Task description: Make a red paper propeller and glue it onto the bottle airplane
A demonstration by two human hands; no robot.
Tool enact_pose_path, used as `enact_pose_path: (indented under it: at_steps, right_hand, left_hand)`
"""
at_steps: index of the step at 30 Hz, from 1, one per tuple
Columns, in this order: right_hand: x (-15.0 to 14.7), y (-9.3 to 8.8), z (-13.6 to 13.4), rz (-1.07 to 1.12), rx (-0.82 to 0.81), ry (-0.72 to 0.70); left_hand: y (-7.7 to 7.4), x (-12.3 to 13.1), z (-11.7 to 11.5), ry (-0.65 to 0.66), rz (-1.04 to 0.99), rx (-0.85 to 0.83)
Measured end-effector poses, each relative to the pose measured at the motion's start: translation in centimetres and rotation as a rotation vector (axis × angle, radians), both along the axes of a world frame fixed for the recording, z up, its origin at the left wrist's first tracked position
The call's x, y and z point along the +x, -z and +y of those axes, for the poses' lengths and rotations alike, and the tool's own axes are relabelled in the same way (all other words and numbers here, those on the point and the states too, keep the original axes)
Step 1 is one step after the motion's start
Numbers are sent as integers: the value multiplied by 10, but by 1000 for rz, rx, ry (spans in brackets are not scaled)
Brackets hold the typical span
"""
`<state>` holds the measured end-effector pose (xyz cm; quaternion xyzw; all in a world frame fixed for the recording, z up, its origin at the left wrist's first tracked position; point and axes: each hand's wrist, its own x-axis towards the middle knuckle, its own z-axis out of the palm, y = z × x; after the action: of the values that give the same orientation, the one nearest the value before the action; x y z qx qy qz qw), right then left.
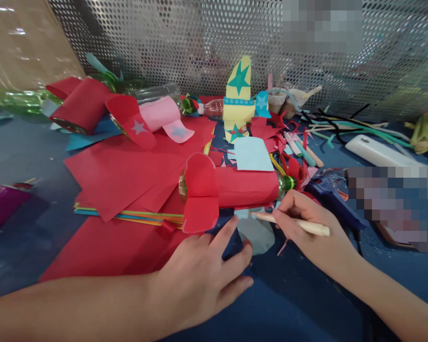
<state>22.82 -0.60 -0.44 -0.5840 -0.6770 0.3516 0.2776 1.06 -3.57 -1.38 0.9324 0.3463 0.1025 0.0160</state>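
Observation:
A green plastic bottle [282, 183] lies on its side, wrapped in red paper [248, 187] with rounded red fins [200, 214] at its left end. A pale blue paper flap [254, 154] stands along its far side. On the near side lies a rounded pale blue paper piece [257, 237]. My left hand [209, 273] has its fingers spread, with the fingertips at the left edge of that piece. My right hand [306, 225] pinches a cream marker [312, 227], its tip over the upper part of the pale blue piece.
Red paper sheets [128, 171] are stacked at left. Behind stand a yellow paper-covered bottle [238, 102] and a pink-wrapped one [160, 114]. Several markers [303, 149] and scraps lie at right, near a dark blue glue gun [337, 204]. A perforated metal panel [199, 42] rises behind.

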Motion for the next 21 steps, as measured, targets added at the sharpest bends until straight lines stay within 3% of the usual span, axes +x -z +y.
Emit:
enact_pose_path:
  at_steps: [21]
  right_hand:
    - [3,1,-1,-16,-1,25]
  left_hand:
    - [2,-2,-2,-1,-4,-11]
